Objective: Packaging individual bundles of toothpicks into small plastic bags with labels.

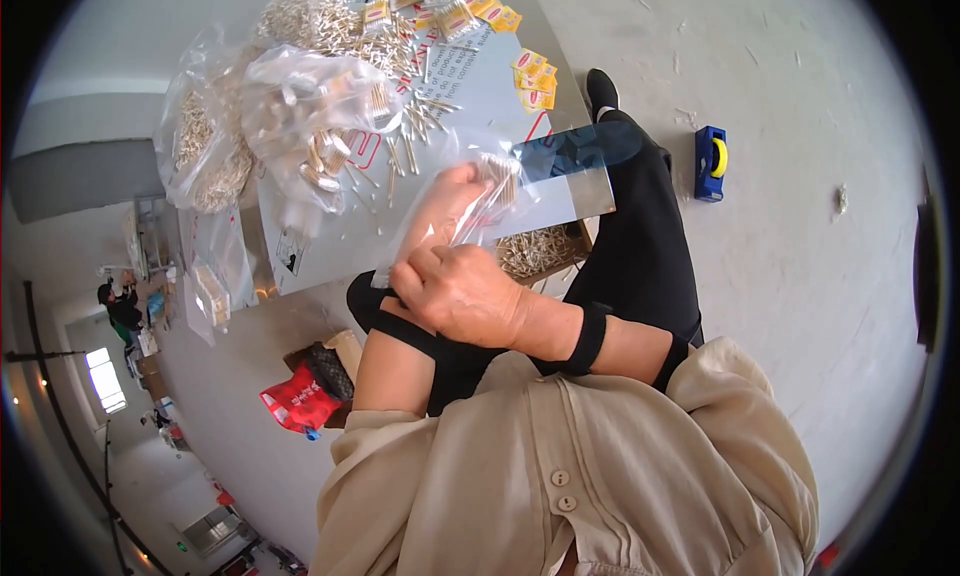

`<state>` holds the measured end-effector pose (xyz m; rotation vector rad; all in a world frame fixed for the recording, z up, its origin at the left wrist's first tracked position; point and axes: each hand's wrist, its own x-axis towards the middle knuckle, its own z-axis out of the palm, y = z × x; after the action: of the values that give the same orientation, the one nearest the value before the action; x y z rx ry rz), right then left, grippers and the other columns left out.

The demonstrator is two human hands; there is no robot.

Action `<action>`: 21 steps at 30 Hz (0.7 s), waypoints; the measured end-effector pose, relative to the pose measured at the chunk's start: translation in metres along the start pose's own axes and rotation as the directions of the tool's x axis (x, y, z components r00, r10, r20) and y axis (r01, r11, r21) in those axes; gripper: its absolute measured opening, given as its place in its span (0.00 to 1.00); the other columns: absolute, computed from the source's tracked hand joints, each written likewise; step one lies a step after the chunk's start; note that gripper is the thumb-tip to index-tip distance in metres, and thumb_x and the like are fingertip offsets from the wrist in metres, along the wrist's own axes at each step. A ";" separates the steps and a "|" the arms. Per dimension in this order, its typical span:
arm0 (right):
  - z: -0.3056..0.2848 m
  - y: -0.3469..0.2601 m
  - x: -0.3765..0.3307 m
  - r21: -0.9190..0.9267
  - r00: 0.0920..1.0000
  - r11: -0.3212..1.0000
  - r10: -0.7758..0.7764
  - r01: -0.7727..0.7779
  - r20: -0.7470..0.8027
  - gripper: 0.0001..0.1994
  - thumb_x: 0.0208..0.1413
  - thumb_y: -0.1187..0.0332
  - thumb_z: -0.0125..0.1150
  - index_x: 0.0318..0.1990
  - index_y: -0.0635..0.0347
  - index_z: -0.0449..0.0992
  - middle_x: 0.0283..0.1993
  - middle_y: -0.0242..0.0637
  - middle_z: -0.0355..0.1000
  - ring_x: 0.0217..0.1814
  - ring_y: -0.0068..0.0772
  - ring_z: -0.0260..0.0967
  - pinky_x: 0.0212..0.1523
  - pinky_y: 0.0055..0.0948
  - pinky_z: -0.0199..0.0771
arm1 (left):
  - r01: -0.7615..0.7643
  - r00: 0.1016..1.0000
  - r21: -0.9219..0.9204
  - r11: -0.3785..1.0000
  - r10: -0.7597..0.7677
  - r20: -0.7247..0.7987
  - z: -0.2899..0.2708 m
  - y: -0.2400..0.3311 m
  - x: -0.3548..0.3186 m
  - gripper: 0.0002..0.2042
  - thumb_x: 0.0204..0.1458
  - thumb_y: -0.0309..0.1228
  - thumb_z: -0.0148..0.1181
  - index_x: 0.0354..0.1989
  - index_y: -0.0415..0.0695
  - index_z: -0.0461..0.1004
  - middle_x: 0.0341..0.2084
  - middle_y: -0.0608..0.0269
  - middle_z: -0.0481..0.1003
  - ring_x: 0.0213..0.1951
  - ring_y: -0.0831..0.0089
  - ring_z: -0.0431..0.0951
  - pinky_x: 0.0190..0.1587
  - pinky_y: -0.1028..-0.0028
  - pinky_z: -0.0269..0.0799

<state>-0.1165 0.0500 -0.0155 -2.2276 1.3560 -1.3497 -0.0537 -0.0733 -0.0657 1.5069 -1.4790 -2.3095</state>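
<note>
Over grey table (330, 246), both hands hold clear bag (450, 211) slanting lower-left to upper-right.

Bare grey concrete floor (800, 226), scuffed and stained. Blue tape dispenser (710, 163) with yellow roll sits on it. Grey worktable (330, 246) at centre. Bright window (104, 379) far left, another person (122, 308) working near it. Daylight, even.

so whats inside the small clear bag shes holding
The small clear bag holds a bundle of pale thin sticks, bunched at its top end. The left hand and right hand grip it, hiding its lower part, so a count is impossible.
</note>
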 end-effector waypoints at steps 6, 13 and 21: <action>-0.007 0.002 0.006 0.044 0.999 0.999 0.032 -0.030 -0.037 0.09 0.40 0.73 0.57 0.30 0.66 0.65 0.22 0.38 0.63 0.23 0.38 0.69 0.20 0.34 0.69 | -0.169 0.984 -0.163 0.972 0.177 0.036 0.019 -0.019 -0.001 0.15 0.60 0.32 0.51 0.54 0.44 0.68 0.45 0.64 0.73 0.46 0.78 0.74 0.40 0.72 0.73; -0.013 0.001 0.018 0.133 0.994 0.990 0.061 -0.049 -0.086 0.10 0.37 0.75 0.57 0.28 0.65 0.64 0.22 0.39 0.62 0.22 0.41 0.68 0.20 0.36 0.69 | -0.377 0.925 0.191 0.906 0.358 0.128 -0.017 -0.068 0.034 0.21 0.61 0.26 0.43 0.64 0.39 0.57 0.61 0.58 0.59 0.63 0.72 0.60 0.63 0.73 0.57; -0.038 0.037 0.025 -0.146 0.967 0.960 0.224 -0.241 -0.126 0.09 0.40 0.77 0.59 0.27 0.61 0.64 0.20 0.39 0.63 0.20 0.45 0.67 0.20 0.38 0.67 | -0.193 0.971 0.727 0.659 0.234 0.046 0.041 0.045 -0.024 0.23 0.59 0.24 0.43 0.64 0.41 0.58 0.63 0.51 0.59 0.66 0.65 0.55 0.66 0.70 0.52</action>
<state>-0.1642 0.0195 -0.0003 -2.0325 1.7604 -1.3357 -0.0905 -0.0587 -0.0139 1.3449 -2.5918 -1.5687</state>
